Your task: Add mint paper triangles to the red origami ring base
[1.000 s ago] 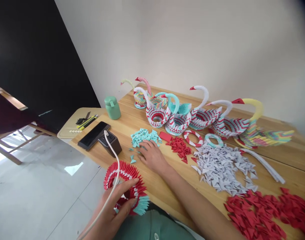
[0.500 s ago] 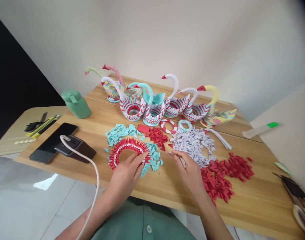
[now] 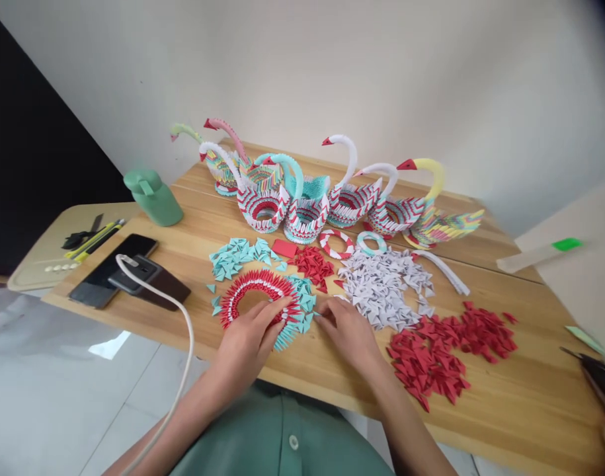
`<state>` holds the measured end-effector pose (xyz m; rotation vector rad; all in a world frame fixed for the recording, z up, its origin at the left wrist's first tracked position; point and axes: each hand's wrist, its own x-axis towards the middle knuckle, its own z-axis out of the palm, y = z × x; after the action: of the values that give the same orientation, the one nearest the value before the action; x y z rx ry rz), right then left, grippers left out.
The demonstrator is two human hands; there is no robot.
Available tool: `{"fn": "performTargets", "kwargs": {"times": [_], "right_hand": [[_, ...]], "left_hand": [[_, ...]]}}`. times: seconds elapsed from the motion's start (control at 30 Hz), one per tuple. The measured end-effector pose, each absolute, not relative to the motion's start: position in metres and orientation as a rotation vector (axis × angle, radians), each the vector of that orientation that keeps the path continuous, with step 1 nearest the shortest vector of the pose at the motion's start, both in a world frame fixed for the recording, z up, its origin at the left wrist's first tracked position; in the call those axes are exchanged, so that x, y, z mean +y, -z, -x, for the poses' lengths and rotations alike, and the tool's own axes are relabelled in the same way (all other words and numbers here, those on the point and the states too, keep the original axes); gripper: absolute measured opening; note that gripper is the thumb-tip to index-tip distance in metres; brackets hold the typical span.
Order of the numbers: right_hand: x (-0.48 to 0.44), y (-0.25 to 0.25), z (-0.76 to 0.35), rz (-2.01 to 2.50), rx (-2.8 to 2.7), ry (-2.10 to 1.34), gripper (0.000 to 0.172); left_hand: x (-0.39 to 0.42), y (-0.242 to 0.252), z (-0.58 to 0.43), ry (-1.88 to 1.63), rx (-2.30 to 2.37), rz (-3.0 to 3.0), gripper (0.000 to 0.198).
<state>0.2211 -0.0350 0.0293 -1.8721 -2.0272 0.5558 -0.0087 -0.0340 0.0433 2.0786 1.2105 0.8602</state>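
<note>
A ring of folded paper triangles (image 3: 235,291), red on the outside with a white row and a light-blue stretch at its right front, lies on the table. My left hand (image 3: 252,334) is closed on the ring's right front side, thumb and fingers pressing it. My right hand (image 3: 349,330) is pinched just right of the ring, with a small light-blue folded paper triangle (image 3: 317,313) at its fingertips. Loose light-blue triangles (image 3: 306,291) lie between ring and right hand. A heap of white triangles (image 3: 381,287) spreads beyond my right hand.
Several paper swans (image 3: 307,215) stand along the back. Red triangles (image 3: 431,363) lie at right, with a smaller red pile (image 3: 312,264) in the middle. At left are a green jug (image 3: 153,198), a phone (image 3: 108,271) and a black block (image 3: 151,281) with a white cable (image 3: 188,337).
My right hand has moved left, from beside the white heap to the light-blue triangles near the ring. My left hand stays on the ring. The view has shifted slightly.
</note>
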Motion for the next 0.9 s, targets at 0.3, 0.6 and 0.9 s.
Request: {"fn": "performTargets", "kwargs": {"times": [0.3,0.6,0.9], "right_hand": [[-0.057,-0.039,-0.231,1.646,-1.383,-0.944,0.03],[-0.066,-0.051,-0.222,1.201,-0.934,-1.491,0.021],[-0.071,-0.049,-0.217,1.141,-0.803,-1.494,0.021]], "left_hand": [[-0.039,-0.054,-0.003,-0.968,1.165,-2.101,0.031],[-0.044,-0.061,-0.009,-1.04,1.128,-2.11,0.019],[-0.045,-0.065,-0.008,-1.074,0.985,-2.129,0.022]]}}
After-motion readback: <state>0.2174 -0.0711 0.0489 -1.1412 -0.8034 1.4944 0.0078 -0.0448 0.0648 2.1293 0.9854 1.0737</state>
